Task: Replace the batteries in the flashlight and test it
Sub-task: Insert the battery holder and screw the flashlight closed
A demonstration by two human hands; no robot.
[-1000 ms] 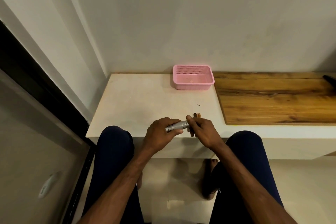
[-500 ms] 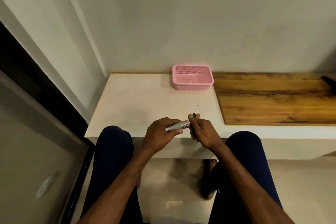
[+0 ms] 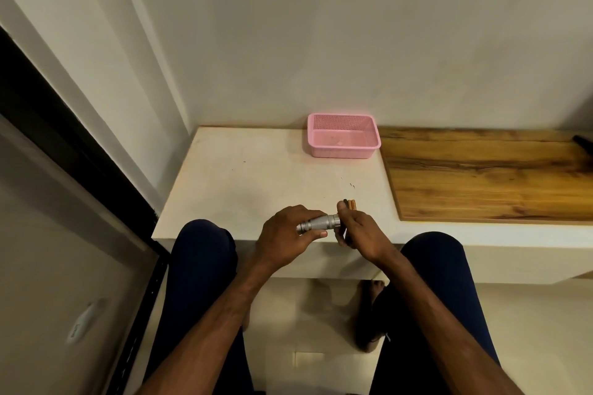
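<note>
- The silver flashlight [image 3: 319, 223] lies crosswise over the near edge of the worktop [image 3: 256, 176], in the air between the person's knees
- The left hand [image 3: 285, 234] grips it, fingers wrapped over the barrel and the thumb pressed along its underside
- The right hand [image 3: 362, 231] meets the flashlight's right end; its fingers are curled round a small bundle of what look like batteries [image 3: 349, 204], whose copper-coloured and dark tips stick up past the thumb
- Progress, as I judge it: the job is mid-swap, at the open-end stage, with cells out of the body and in the hand
- I cannot tell whether these are the spent cells or the fresh ones, nor whether an end cap is off, since the right hand hides that end
- Left to do in any case: load the cells, close the end, switch on; no beam shows
- The pink basket [image 3: 340, 152] stands at the far edge of the worktop against the wall, just beside the wooden board [image 3: 481, 176] that covers its right part
- Writing: none can be read; the flashlight's knurled barrel shows no label, and any print on the batteries is too small to tell
</note>
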